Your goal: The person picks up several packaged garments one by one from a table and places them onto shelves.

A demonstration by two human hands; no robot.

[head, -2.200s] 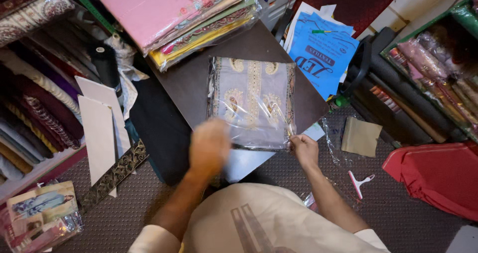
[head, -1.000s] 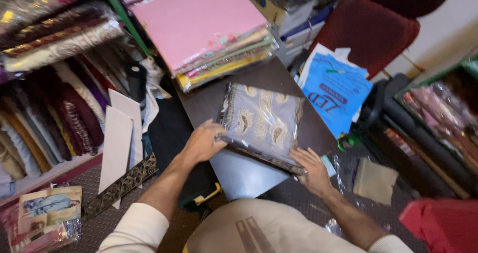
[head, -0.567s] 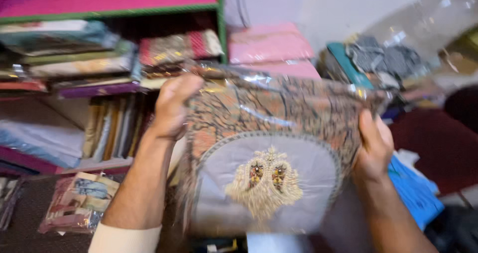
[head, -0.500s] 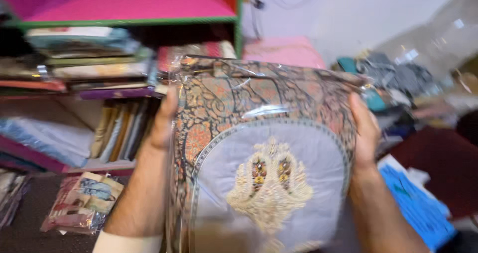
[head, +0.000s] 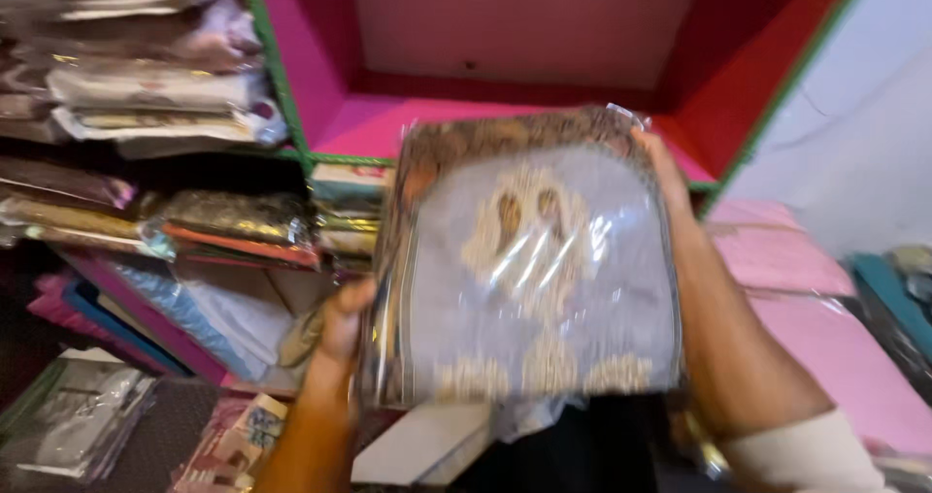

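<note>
- Head view: a flat packet of grey embroidered fabric (head: 529, 279), sealed in clear plastic, held up in the air at the centre, in front of a pink shelf compartment (head: 505, 124) with green edging.
- Left hand (head: 342, 323) at 8 o'clock of the packet, closed on its lower left edge, thumb lying over the front of the plastic; the other fingers hidden behind the packet.
- Right hand (head: 668, 178) at 2 o'clock of the packet, gripping the upper right corner, fingers curled on the edge; cream sleeve (head: 811, 454) visible at the lower right.
- Golden embroidery on the upper middle of the packet, a patterned brown border along its top and left side; picture somewhat blurred, so no finer detail readable.
- At 9 o'clock of the packet, stacks of folded fabrics in plastic (head: 165, 105) on shelves, well apart from both hands.
- At 3 o'clock, pink folded packets (head: 815, 289) lying flat, below the right forearm.
- At 7 o'clock, near the bottom edge, more plastic packets (head: 87, 425) on the floor.
</note>
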